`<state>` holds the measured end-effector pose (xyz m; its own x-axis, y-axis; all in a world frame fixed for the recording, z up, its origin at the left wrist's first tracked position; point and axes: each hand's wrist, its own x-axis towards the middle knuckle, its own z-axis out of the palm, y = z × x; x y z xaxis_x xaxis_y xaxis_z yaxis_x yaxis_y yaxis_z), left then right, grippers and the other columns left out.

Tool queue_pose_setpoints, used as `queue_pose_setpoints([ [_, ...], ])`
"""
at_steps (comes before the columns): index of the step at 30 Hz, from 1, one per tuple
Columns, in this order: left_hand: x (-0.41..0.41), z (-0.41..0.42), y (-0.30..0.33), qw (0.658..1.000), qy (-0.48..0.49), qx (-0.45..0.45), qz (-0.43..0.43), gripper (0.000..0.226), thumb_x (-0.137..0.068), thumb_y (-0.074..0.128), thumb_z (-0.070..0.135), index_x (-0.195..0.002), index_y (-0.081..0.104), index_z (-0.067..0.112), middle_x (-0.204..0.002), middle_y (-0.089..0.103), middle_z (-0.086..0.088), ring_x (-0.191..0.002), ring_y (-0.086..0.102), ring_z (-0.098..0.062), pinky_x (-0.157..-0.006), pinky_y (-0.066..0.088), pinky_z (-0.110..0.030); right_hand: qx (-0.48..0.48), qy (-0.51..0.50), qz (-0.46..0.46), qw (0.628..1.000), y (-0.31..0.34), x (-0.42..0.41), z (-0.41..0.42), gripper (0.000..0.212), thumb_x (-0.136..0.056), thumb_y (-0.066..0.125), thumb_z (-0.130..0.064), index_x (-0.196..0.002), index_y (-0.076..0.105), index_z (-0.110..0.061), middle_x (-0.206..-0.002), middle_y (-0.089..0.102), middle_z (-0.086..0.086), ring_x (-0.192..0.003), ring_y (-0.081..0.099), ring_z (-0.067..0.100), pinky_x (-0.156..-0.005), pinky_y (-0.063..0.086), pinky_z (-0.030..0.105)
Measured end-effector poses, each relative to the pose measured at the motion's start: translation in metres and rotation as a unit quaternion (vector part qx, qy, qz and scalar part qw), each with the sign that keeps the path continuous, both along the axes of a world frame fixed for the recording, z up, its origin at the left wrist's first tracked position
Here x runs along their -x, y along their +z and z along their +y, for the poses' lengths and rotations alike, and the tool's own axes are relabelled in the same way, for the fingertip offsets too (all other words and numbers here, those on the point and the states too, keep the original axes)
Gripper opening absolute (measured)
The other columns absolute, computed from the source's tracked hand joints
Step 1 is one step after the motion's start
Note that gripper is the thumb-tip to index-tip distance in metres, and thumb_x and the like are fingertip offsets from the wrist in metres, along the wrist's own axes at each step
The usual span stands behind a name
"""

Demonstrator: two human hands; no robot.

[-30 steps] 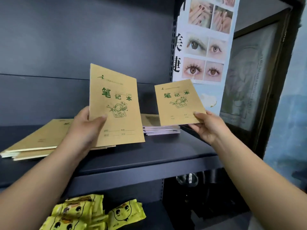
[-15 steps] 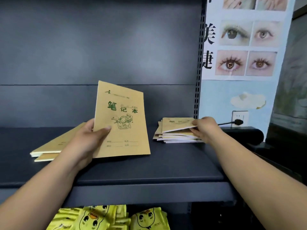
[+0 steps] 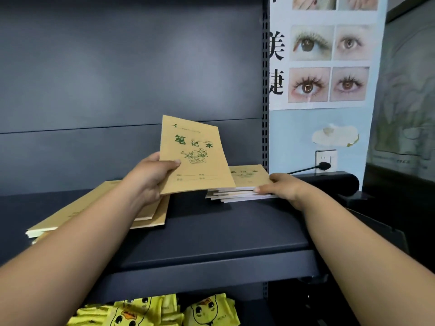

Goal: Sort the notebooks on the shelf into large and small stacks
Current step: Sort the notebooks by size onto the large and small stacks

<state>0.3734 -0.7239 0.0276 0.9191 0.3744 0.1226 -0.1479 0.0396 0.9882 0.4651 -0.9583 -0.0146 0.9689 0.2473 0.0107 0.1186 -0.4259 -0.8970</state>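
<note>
across the dark grey metal shelf [image 3: 211, 234], which fills most of the view with its back panel rising behind, the notebooks lie in two piles. beside the shelf on the right hangs a poster [image 3: 327, 52] of close-up eye photographs with black chinese characters down its left edge, and below it a wall socket [image 3: 326, 158] has a black plug in it. on the left of the shelf board sits the stack of large notebooks [image 3: 150, 215], kraft-brown covers lying flat, partly hidden by the left forearm. on the right, near the shelf upright, sits the stack of small notebooks [image 3: 244, 184], its edges slightly uneven. the left hand [image 3: 148, 177] grips a large notebook [image 3: 195, 156] by its lower left corner, thumb on the front cover and fingers behind, holding it tilted up above the gap between the two piles so that it overlaps the left part of the small stack in the view. the right hand [image 3: 282, 187] rests on the right side of the small stack, thumb against its front edge and fingers curled over the top notebook. on the level below lie yellow snack packets [image 3: 207, 311] printed with a cartoon duck face.
</note>
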Motion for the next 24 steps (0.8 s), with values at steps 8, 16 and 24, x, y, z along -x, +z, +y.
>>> queue_pose_setpoints([
  [8, -0.07, -0.031, -0.01, 0.999, 0.023, 0.008, 0.033, 0.028, -0.087, 0.054, -0.005, -0.114, 0.051, 0.004, -0.121, 0.059, -0.021, -0.1, 0.061, -0.035, -0.077, 0.05, -0.043, -0.087, 0.001, 0.012, 0.996, -0.001, -0.001, -0.004, 0.094, -0.057, 0.083, -0.047, -0.135, 0.046, -0.008, -0.135, 0.052, 0.005, -0.123, 0.049, 0.023, -0.108, 0.033, 0.033],
  [16, -0.103, -0.051, -0.03, 0.958, 0.056, -0.26, 0.105, 0.04, -0.093, 0.048, 0.028, -0.118, 0.052, -0.003, -0.108, 0.059, -0.014, -0.102, 0.052, -0.031, -0.076, 0.031, -0.025, -0.061, 0.003, 0.003, 0.998, -0.007, -0.016, -0.008, 0.076, -0.078, 0.072, -0.029, -0.142, 0.036, -0.009, -0.14, 0.045, 0.004, -0.128, 0.042, 0.02, -0.105, 0.03, 0.028],
  [24, -0.096, -0.047, -0.025, 0.873, 0.039, -0.481, 0.072, 0.041, -0.097, 0.035, 0.034, -0.096, 0.063, 0.003, -0.11, 0.061, -0.021, -0.111, 0.052, -0.036, -0.091, 0.04, -0.034, -0.017, -0.003, -0.018, 1.0, -0.007, -0.014, -0.003, 0.038, -0.081, 0.066, -0.038, -0.112, 0.062, -0.016, -0.115, 0.064, 0.0, -0.109, 0.057, 0.018, -0.094, 0.041, 0.029],
])
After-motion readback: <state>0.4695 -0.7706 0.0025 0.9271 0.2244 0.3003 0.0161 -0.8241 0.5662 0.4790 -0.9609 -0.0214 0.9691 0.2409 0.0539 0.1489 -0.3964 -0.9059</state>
